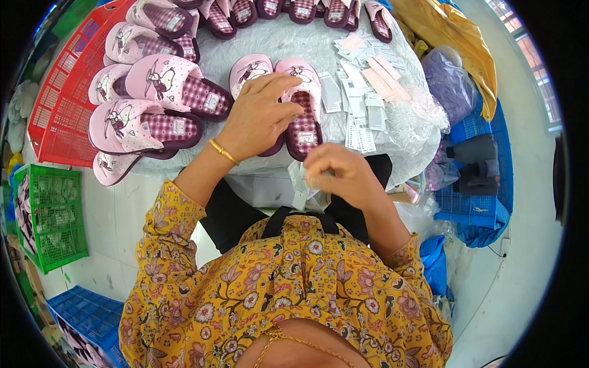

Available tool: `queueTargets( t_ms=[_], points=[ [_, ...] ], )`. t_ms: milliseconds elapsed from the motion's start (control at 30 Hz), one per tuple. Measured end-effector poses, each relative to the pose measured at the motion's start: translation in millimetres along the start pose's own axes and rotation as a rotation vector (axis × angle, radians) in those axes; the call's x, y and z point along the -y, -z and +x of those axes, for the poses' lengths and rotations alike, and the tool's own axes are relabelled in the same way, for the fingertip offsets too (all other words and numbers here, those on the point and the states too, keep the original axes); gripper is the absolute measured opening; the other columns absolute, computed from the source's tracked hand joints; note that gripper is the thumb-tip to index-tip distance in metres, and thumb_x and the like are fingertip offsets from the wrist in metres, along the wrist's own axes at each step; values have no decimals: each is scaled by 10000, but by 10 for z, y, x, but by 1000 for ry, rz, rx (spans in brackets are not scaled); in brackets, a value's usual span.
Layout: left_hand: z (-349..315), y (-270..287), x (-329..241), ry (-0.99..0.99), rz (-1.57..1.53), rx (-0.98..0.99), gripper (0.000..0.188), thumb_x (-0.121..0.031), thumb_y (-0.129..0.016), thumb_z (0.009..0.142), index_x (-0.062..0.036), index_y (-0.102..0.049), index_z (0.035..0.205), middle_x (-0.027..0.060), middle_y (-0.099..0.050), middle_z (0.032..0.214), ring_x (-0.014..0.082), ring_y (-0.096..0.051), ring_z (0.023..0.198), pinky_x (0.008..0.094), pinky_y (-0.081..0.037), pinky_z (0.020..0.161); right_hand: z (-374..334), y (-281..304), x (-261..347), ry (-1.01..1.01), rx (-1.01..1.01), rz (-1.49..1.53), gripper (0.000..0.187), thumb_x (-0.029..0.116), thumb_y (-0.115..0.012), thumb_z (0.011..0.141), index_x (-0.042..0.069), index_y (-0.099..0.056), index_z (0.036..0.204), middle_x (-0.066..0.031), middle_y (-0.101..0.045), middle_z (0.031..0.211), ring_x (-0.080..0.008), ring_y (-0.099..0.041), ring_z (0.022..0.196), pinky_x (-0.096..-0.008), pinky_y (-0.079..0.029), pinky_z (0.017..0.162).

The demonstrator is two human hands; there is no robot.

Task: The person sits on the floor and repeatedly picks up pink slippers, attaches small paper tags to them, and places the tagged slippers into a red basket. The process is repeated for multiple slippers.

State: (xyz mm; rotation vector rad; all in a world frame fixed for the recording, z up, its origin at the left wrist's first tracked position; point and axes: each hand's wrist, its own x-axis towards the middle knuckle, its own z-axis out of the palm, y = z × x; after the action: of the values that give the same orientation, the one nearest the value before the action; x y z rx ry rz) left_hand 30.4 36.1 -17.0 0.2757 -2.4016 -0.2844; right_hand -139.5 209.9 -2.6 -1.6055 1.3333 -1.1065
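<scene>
Pair: two pink slippers [304, 132], side by side near the table's [213, 54] near edge, toes toward the far edge, checked insoles up.
Left hand [261, 116]: across the pair, covering much of the left slipper; thumb and fingers parted over the right one.
Right hand [343, 175]: at the near edge, just beside the right slipper's heel, fingers curled; cannot tell whether they grip anything. Hands apart from each other.
Left edge: more slippers [161, 83], overlapping; red basket [69, 86] beside them.
Far edge: slipper row [269, 8].
Right edge: loose tags [354, 98], pink cards [383, 76] among them; clear plastic [418, 121] just beside.
</scene>
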Motion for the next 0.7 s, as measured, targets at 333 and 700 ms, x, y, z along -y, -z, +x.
queueTargets(
  t_ms=[333,700],
  points=[
    [34,-290,376,25,116,90,115,-167,-654,774,-86,-725,813,76,-572,1310,247,-502,1230,423,-345,1033,656,-289,-547,-368,-410,-62,236,76,-731,818,13,-632,1023,-45,-660,771,-106,-581,663,-271,-464,602],
    [43,-184,515,22,19,279,197,-118,-641,747,-141,-747,912,52,-546,1341,248,-529,1172,421,-373,982,730,-319,-417,-418,-334,-298,331,89,-761,796,12,-608,1079,-79,-675,752,-122,-599,650,-278,-475,610]
  ],
)
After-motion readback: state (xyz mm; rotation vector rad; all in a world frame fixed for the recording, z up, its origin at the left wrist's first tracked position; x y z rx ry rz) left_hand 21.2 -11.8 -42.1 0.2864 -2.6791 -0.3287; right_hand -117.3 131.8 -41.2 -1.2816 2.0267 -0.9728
